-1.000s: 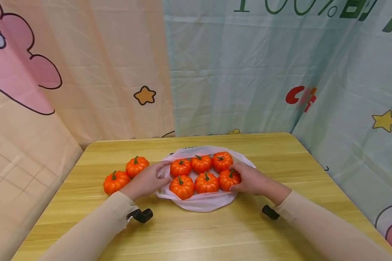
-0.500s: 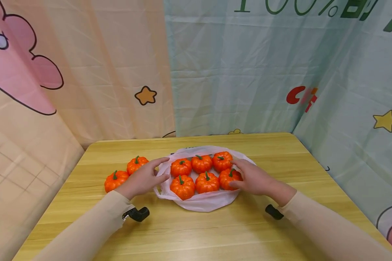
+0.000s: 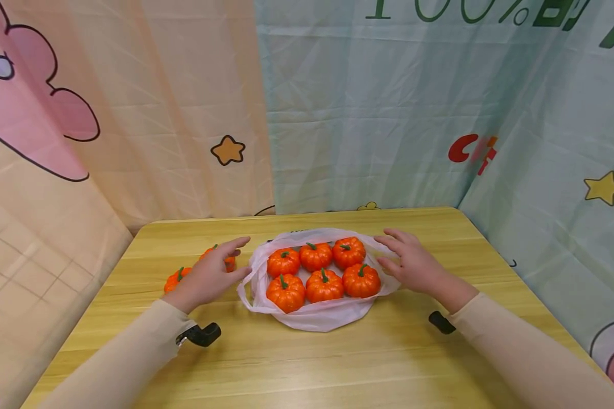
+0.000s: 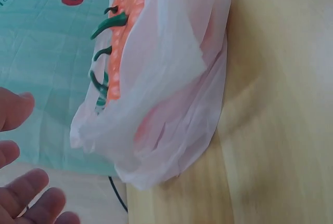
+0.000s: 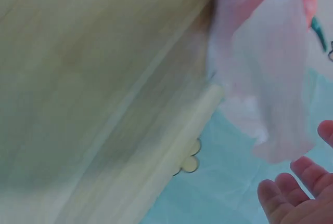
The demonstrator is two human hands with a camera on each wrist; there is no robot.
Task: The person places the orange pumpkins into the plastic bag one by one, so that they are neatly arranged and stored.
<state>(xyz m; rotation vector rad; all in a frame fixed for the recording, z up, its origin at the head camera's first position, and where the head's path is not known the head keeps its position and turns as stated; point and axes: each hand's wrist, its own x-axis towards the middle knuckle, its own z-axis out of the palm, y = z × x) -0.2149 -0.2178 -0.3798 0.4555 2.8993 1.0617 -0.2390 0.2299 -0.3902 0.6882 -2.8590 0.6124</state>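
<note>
A white plastic bag (image 3: 314, 322) sits spread open on the table, with several small orange pumpkins (image 3: 324, 286) grouped inside in two rows. Their green stems point up. My left hand (image 3: 207, 281) hovers off the bag's left side, fingers spread and holding nothing; in the left wrist view, its fingers are apart from the bag (image 4: 171, 99). Beyond the bag's right edge, my right hand (image 3: 417, 264) has its fingers extended and grips nothing. One fingertip looks close to the bag (image 5: 276, 78) in the right wrist view; whether it touches, I cannot tell.
Two more pumpkins, one farther back (image 3: 230, 263) and one nearer (image 3: 174, 279), lie left of the bag, partly hidden behind my left hand. The wooden table (image 3: 307, 369) backs onto a printed curtain (image 3: 368, 125).
Both hands have drawn away from the bag, the left one leftward, the right one rightward off the front right pumpkin. The bag's left rim sags slightly outward.
</note>
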